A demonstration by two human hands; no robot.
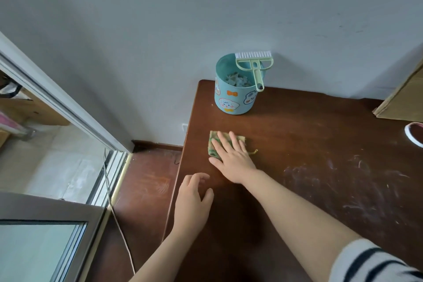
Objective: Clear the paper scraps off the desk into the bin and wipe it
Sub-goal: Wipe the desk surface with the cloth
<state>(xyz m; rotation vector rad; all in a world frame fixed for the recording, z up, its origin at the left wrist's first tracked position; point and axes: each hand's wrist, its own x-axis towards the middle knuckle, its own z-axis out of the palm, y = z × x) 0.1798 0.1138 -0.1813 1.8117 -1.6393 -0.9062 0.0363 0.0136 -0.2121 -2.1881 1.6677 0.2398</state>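
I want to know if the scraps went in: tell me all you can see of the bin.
The bin is a small round light-blue tub, standing upright near the desk's back left corner by the wall. Cartoon faces and orange bows mark its side. Its top is open, with pale scraps lying inside. A green brush leans on its right rim, bristles up. Only the brush and desk touch it.

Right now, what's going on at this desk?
A person's right hand presses flat on a green-and-yellow cloth, wiping the dark brown wooden desk near its left edge. The left hand rests at that edge, holding nothing. Paper scraps lie inside the small blue cartoon-printed bin, a light green brush propped on its rim. Whitish smears show on the desk's right side.
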